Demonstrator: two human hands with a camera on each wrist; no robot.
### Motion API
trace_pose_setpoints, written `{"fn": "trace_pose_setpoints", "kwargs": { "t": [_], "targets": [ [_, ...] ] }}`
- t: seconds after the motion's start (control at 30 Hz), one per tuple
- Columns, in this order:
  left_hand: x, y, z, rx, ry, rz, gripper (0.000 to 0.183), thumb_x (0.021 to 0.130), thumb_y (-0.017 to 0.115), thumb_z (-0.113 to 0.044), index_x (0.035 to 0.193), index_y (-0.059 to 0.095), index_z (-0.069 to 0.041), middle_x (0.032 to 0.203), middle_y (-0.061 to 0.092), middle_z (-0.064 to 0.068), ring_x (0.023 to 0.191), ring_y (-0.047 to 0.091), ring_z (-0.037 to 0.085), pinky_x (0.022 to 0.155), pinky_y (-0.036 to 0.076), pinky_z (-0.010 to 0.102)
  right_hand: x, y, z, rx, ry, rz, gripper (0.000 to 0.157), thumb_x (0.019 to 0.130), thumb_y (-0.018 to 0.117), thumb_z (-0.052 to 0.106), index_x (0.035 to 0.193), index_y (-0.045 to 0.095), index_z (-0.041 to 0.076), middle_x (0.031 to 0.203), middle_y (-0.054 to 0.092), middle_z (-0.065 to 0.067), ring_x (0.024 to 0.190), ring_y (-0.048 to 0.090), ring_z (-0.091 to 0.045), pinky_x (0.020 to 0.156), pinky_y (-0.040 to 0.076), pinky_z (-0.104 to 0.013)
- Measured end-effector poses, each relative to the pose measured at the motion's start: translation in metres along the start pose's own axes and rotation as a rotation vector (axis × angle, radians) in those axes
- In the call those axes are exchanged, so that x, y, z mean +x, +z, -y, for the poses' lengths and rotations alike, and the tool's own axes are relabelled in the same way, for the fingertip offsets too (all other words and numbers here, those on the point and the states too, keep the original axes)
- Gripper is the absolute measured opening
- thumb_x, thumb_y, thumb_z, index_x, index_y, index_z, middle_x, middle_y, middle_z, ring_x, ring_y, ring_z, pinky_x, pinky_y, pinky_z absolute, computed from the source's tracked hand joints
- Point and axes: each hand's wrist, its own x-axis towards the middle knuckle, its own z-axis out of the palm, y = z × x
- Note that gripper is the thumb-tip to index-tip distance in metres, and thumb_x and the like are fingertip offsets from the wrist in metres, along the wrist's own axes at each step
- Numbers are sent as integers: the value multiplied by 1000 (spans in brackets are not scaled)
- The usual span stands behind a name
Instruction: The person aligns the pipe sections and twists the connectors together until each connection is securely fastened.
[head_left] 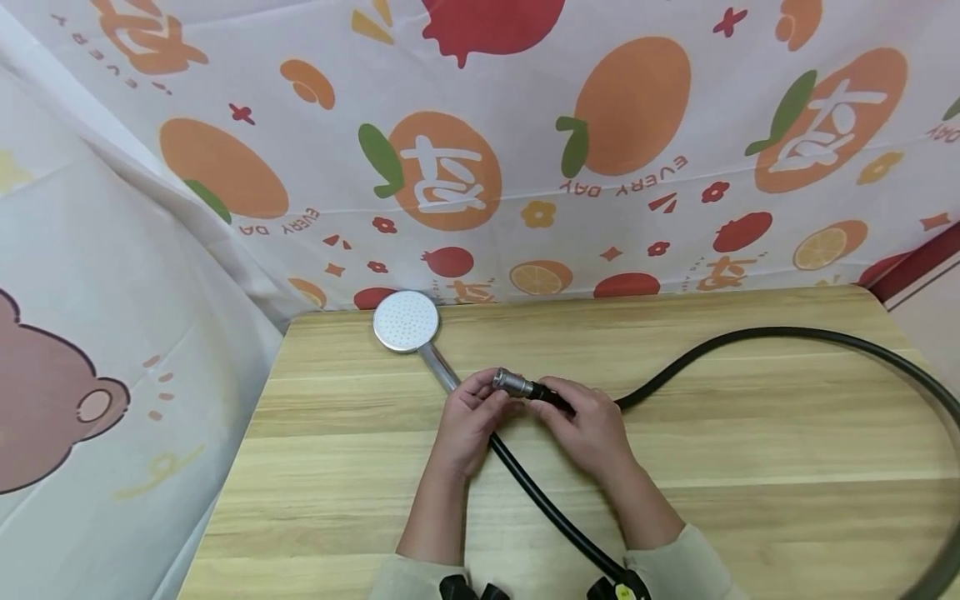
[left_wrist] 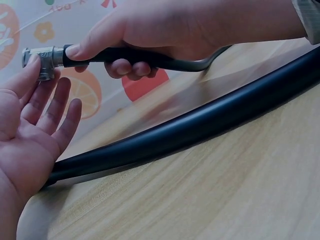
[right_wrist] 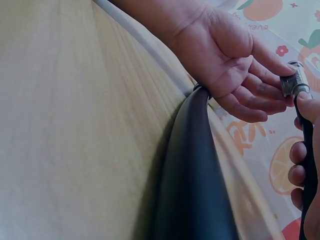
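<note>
My left hand [head_left: 467, 427] pinches a small T-shaped metal fitting [left_wrist: 46, 59] between thumb and fingers, its other fingers loosely spread. The fitting is joined to the end of a black shower hose [head_left: 682, 365], and my right hand [head_left: 592, 427] grips the hose just behind that joint. In the left wrist view the right thumb presses along the hose end. A silver shower head [head_left: 406, 321] with a white dotted face lies at the table's back left. Its handle runs under my left hand, which hides where it meets the black hose.
The hose loops over the right side of the wooden table [head_left: 322, 467], and another stretch runs to the front edge between my forearms. A fruit-print cloth [head_left: 517, 150] hangs behind the table. On the left hangs a pale cloth [head_left: 112, 350] with a bear print.
</note>
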Motion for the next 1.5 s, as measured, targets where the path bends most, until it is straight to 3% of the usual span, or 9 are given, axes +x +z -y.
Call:
{"fn": "trace_pose_setpoints", "kwargs": {
  "t": [0.23,0.43,0.73,0.9,1.23,1.5],
  "targets": [
    [-1,0,-1,-4,16,11,25,86,72,-1,103,66,-18,103,72,-4,96,68,10,91,57,33,1,-1,3,-1,12,-7,27,84,78,26,107,71,15,92,71,4,80,62,-12,72,48,-35],
    [-2,0,0,-3,26,29,24,84,75,-5,103,67,-18,102,72,-4,97,67,10,90,58,32,-1,0,3,9,-5,-7,34,83,79,24,113,68,13,99,71,1,86,64,-13,77,50,-38],
    [-1,-1,1,41,61,60,22,85,75,-17,107,73,-22,100,73,-8,96,67,8,92,56,35,0,-1,1,18,-79,-9,24,85,77,25,106,69,16,96,74,3,78,66,-9,66,57,-30],
    [0,-3,2,46,58,75,20,87,73,-18,107,72,-20,102,73,-7,96,67,8,92,56,31,0,-1,2,7,-102,-34,20,88,74,30,102,70,17,88,73,4,63,57,-3,54,49,-21],
    [-2,-3,1,60,99,92,21,88,71,-21,109,72,-19,106,73,-4,100,67,9,92,56,30,1,-3,7,58,-44,13,17,88,74,27,103,70,21,83,73,7,56,48,-2,51,43,-18],
    [-3,0,2,29,107,80,20,88,72,-21,108,72,-18,102,74,-5,98,68,9,91,56,30,-2,-2,9,56,4,23,18,87,75,27,103,69,21,67,61,9,52,39,-1,47,37,-18]
  ]
}}
